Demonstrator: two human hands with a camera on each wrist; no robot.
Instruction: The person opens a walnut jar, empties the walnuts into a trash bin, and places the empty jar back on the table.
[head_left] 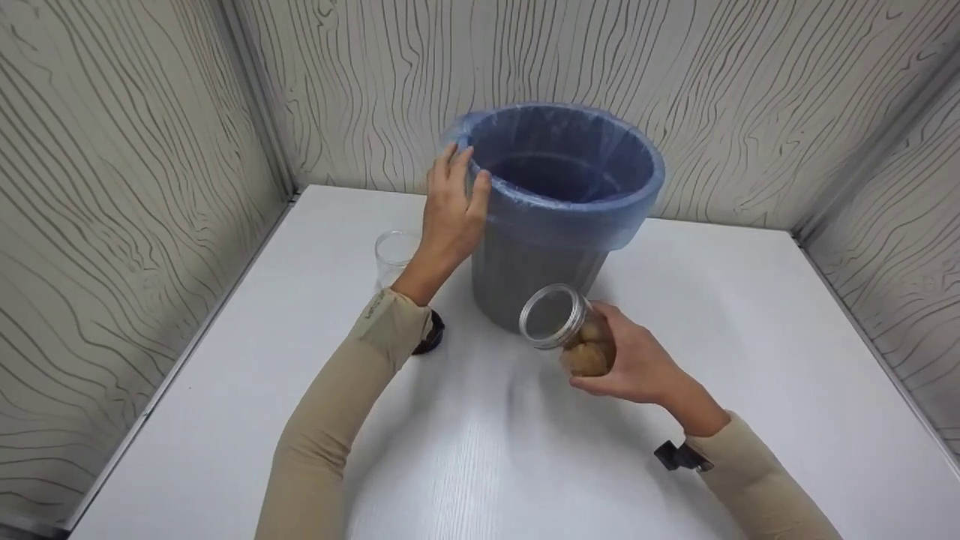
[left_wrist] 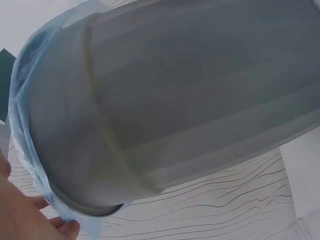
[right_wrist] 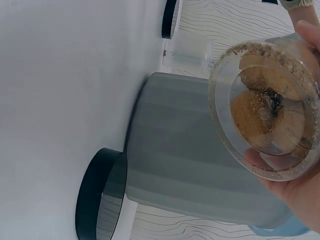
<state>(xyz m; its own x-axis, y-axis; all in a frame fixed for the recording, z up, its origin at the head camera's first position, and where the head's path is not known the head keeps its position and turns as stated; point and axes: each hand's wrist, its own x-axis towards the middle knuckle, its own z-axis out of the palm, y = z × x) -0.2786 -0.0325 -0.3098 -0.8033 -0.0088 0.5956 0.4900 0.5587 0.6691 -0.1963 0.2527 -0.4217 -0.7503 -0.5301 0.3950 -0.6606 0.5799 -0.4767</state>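
Observation:
My right hand [head_left: 634, 360] grips a clear jar [head_left: 553, 315] by its side, tilted with its lidless mouth towards the bin. Round brown pieces [head_left: 587, 358], perhaps cookies, lie inside. Crumbs cling around the jar base [right_wrist: 220, 115] in the right wrist view. My left hand [head_left: 454, 206] rests at the left rim of a grey bin [head_left: 536, 274], extended fingers touching its blue liner [head_left: 570, 225]. In the left wrist view, the fingers [left_wrist: 69, 229] lie by the liner's edge; their full contact is hidden.
A second clear jar [head_left: 394, 247] stands left of the bin, partly behind my left wrist. A black lid [head_left: 429, 339] shows beside my left sleeve. In the right wrist view another black lid [right_wrist: 90, 195] lies near the bin. Patterned walls [head_left: 360, 82] border the white table [head_left: 255, 360].

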